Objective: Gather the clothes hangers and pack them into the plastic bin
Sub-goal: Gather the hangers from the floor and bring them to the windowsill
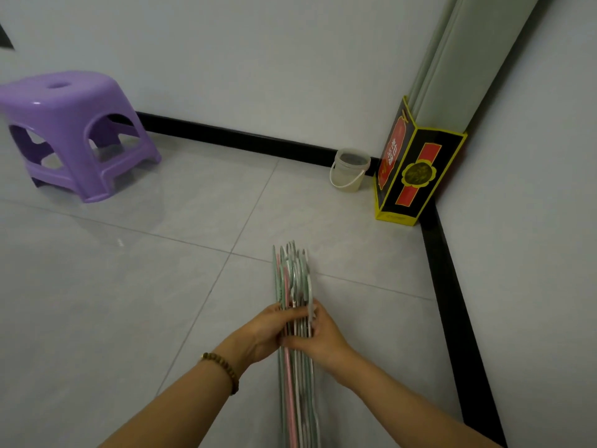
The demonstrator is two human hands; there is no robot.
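Hangers [295, 286] were pinched edge-on in a tight stack between the left hand [268, 331] and right hand [319, 334], both closed around the middle, probably to square them up. No bin nearby (just a small bucket [350, 169] way beyond the hands).

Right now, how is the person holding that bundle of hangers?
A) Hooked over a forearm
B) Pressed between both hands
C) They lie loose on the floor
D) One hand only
B: the left hand and right hand close on the bundle of hangers from either side, holding it above the tiled floor.
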